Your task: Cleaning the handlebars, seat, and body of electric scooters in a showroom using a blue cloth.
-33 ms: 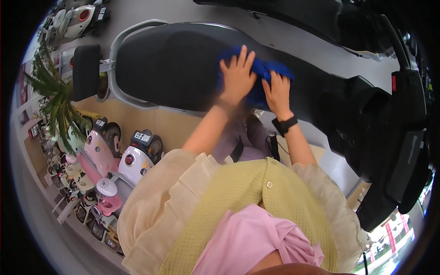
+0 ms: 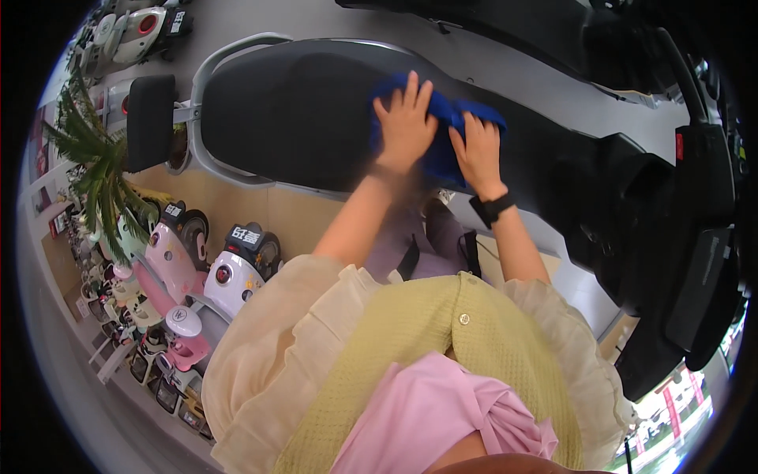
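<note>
A blue cloth (image 2: 444, 162) lies bunched on the long black seat (image 2: 284, 110) of a scooter. My left hand (image 2: 406, 126) presses on the cloth's left part, palm down, with the fingers stretched and spread. Close beside it on the right, my right hand (image 2: 478, 154) has its fingers bent over the cloth's right part, gripping it; the thumb points towards the left hand. A black watch (image 2: 491, 207) is around my right wrist. Cloth shows between the two hands and beyond the fingertips; what lies under the palms is hidden.
A silver rail (image 2: 207, 150) and black backrest (image 2: 150, 122) close off the seat's left end. The dark scooter front and handlebar (image 2: 703, 213) rise at right. Another dark vehicle (image 2: 513, 31) stands beyond. A palm plant (image 2: 99, 174) and pink and white scooters (image 2: 229, 272) are at left.
My left hand has slid slightly left and away from me, with the cloth under it shifting along. My right hand has moved a little away from me too.
</note>
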### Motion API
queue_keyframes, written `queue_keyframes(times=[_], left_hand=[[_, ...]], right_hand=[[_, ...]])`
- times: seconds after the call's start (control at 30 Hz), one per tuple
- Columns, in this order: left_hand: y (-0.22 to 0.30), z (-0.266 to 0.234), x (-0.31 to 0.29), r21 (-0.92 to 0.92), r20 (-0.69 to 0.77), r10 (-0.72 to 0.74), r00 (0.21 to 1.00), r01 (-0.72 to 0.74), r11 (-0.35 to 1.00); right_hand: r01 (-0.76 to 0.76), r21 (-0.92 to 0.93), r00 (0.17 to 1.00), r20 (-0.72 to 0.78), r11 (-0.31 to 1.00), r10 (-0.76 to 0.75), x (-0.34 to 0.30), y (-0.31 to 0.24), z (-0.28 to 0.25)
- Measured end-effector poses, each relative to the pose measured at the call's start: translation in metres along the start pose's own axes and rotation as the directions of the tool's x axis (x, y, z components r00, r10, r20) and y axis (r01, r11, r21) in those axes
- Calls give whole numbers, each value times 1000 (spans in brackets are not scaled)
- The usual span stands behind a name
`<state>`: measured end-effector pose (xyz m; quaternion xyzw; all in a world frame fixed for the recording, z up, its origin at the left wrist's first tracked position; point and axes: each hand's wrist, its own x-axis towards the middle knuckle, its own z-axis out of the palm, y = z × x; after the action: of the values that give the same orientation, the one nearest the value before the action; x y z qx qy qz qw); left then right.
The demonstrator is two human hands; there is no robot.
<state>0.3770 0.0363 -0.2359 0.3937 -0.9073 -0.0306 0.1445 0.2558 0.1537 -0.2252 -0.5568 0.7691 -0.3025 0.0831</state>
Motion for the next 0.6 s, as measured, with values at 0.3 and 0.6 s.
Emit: queue_keyframes(times=[0.3,0.6], left_hand=[[-104,24,101,144,175,29,984,-55,988],[-189,3,143,179,413,-54,909,-23,984]], right_hand=[[-457,75,801,468,886,373,135,11,74],[-464,-114,817,327,878,474,191,-49,125]])
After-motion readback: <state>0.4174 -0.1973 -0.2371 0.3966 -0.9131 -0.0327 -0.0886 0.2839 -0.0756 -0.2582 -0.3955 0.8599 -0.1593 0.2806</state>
